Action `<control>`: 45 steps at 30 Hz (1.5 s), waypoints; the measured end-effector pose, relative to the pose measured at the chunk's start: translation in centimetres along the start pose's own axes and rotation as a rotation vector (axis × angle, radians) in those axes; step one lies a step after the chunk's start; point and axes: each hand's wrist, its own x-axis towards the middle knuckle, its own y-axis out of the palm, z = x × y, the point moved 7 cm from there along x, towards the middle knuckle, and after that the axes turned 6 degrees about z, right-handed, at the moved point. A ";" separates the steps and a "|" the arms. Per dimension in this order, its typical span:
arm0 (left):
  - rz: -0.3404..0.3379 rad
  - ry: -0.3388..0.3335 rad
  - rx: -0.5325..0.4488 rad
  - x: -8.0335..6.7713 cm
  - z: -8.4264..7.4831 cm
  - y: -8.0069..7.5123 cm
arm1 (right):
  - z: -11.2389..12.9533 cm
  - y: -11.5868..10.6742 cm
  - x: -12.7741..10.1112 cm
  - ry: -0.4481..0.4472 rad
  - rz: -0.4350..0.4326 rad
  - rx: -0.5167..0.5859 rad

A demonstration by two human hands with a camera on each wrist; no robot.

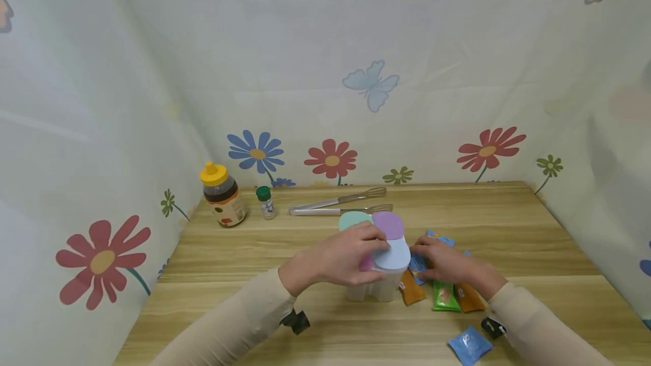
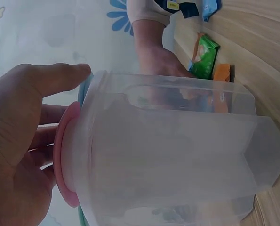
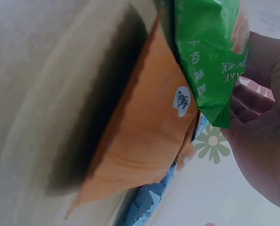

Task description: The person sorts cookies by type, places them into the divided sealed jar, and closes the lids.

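A clear plastic container with pastel lids, teal, purple, blue and pink, stands mid-table. My left hand grips its top, fingers curled over the lids; in the left wrist view the container fills the frame with my left hand on its pink lid. Just right of it, my right hand pinches a blue packet lying among an orange packet and a green packet. The right wrist view shows the green packet, the orange packet and my right hand close up.
A honey bottle with a yellow cap, a small green-capped bottle and metal tongs lie at the back of the wooden table. Another blue packet sits near the front edge. Flowered cloth walls enclose three sides.
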 end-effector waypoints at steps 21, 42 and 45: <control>-0.011 -0.054 0.052 0.7 -0.6 0.0 | -0.6 0.0 0.1 -0.007 -0.059 0.036; -0.060 -0.005 0.311 1.3 -2.0 -0.6 | -1.5 -0.7 -0.1 0.037 -0.111 0.080; -0.098 0.012 0.365 1.3 -2.2 -0.6 | -1.4 -0.9 -0.2 0.033 -0.112 0.093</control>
